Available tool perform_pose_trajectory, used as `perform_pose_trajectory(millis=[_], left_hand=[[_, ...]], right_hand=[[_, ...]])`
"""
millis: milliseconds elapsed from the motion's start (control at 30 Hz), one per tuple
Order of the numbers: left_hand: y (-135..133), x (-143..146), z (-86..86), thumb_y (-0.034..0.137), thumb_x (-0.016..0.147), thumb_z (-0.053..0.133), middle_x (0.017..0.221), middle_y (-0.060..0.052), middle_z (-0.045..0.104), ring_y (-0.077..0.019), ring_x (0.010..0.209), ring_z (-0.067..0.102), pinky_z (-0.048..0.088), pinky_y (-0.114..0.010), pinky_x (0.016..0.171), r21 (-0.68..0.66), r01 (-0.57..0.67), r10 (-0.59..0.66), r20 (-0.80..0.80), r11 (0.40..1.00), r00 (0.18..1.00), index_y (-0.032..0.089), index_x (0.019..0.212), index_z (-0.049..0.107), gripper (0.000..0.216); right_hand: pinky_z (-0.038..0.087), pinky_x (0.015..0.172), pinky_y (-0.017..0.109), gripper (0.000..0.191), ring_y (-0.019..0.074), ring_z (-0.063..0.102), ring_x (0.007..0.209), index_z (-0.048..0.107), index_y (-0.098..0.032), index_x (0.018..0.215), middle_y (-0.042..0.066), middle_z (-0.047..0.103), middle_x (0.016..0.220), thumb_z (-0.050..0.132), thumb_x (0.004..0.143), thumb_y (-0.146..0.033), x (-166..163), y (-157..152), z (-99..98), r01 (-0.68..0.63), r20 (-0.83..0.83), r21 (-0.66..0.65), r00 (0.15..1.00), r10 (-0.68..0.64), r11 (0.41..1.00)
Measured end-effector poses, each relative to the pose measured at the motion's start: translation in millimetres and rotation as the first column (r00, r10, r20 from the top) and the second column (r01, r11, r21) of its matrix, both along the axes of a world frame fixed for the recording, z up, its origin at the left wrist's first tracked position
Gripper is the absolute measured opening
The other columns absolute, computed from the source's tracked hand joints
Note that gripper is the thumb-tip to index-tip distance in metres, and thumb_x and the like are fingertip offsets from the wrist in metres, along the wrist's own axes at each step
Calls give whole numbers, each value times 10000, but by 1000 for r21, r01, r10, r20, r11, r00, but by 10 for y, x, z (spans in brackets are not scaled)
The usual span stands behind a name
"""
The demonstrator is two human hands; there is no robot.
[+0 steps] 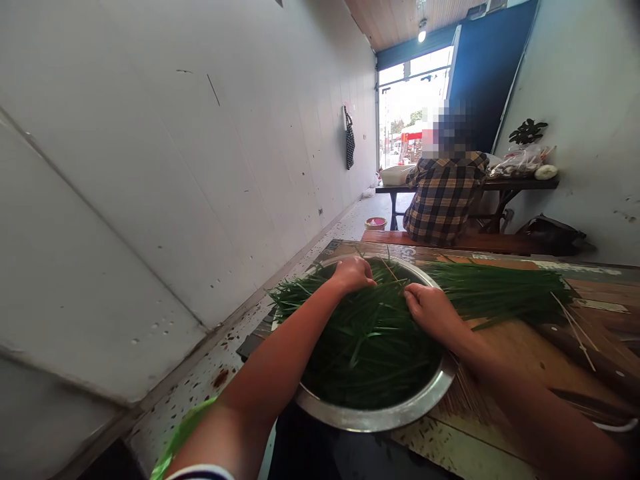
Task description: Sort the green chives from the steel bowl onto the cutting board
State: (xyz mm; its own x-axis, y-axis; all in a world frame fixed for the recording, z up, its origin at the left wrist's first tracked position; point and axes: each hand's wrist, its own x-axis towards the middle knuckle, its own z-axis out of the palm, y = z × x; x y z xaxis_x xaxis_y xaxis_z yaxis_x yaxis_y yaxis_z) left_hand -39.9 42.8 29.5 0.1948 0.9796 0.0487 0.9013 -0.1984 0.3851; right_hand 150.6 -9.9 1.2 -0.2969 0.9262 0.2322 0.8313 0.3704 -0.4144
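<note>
A wide metal basin (373,421) full of long green garlic chives (370,353) is in front of me. My left hand (354,274) is over its far side, fingers curled closed on some chive blades. My right hand (429,308) is at the basin's right rim, thumb and fingers pinched together. A thin bamboo skewer (389,269) slants up and left from the right fingertips. Chive blades stretch between the two hands. The exact grip inside each hand is partly hidden.
A bundle of chives (495,290) lies right of the basin on the wooden table (520,347). Loose skewers (467,393) lie beside the basin; more skewers (577,330) lie further right. Ahead, a person in a plaid shirt (445,197) sits at another table. A white wall (200,167) runs along the left.
</note>
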Motion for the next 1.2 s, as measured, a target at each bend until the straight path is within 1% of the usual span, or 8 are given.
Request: perform_pose_trajectory(millis=[67, 167, 300, 467, 633, 767, 933, 1200], left_hand=[[-15, 9, 11, 229, 608, 679, 652, -38, 654, -148, 638, 555, 404, -245, 620, 0, -9, 9, -22, 1000, 1000, 175, 682, 730, 105], [-23, 7, 12, 190, 613, 648, 674, -39, 665, -142, 636, 555, 400, -240, 606, -1, -42, 42, 12, 999, 999, 169, 694, 730, 118], [13, -31, -27, 192, 631, 628, 673, -44, 665, -127, 617, 546, 380, -220, 546, -17, -118, 119, 213, 993, 970, 132, 724, 728, 149], [137, -136, -152, 214, 640, 632, 634, -34, 641, -91, 548, 505, 381, -203, 524, -34, -253, 234, 510, 967, 827, 107, 736, 707, 162], [201, -198, -223, 241, 602, 696, 648, -41, 652, -70, 528, 491, 400, -200, 542, -119, -240, 251, 710, 964, 658, 95, 770, 702, 222], [179, -172, -205, 222, 586, 713, 639, -39, 651, -71, 539, 500, 402, -199, 543, -165, -204, 256, 759, 965, 599, 88, 767, 703, 225], [149, -128, -189, 170, 553, 728, 558, -10, 616, -53, 493, 452, 378, -197, 522, -187, -216, 281, 756, 958, 591, 86, 734, 702, 202], [183, -163, -225, 232, 613, 698, 690, -69, 681, -83, 542, 522, 419, -224, 546, -192, -197, 271, 783, 962, 560, 86, 745, 710, 198]], right_hand=[[323, 624, 251, 292, 153, 583, 690, 633, -170, 777, 76, 691, 783, 364, 867, -242, 0, 0, -3, 2, -4, 2, 1000, -2, 1000], [329, 628, 248, 288, 156, 592, 711, 644, -169, 804, 81, 697, 808, 370, 862, -237, -1, 1, -12, -1, -22, 15, 1000, 1, 1000], [333, 619, 248, 291, 150, 591, 683, 643, -170, 783, 72, 695, 776, 370, 860, -237, -3, -12, -14, -34, -41, 21, 999, 34, 999], [347, 641, 249, 299, 159, 604, 717, 650, -167, 798, 71, 695, 784, 366, 861, -238, 1, -38, -11, -95, -49, 40, 994, 97, 995], [350, 646, 250, 304, 158, 605, 711, 659, -162, 810, 73, 699, 793, 370, 864, -241, 1, -59, 9, -107, -55, 14, 993, 107, 994], [348, 649, 249, 307, 156, 600, 709, 658, -162, 793, 71, 697, 783, 369, 864, -236, -2, -65, 12, -121, -75, 4, 990, 121, 993], [330, 626, 249, 303, 146, 579, 668, 646, -172, 758, 56, 683, 735, 370, 862, -243, -5, -62, 3, -127, -69, 12, 989, 128, 992], [311, 611, 245, 305, 137, 564, 654, 634, -176, 736, 48, 670, 719, 368, 866, -246, -6, -72, 13, -110, -46, 11, 993, 110, 994]])
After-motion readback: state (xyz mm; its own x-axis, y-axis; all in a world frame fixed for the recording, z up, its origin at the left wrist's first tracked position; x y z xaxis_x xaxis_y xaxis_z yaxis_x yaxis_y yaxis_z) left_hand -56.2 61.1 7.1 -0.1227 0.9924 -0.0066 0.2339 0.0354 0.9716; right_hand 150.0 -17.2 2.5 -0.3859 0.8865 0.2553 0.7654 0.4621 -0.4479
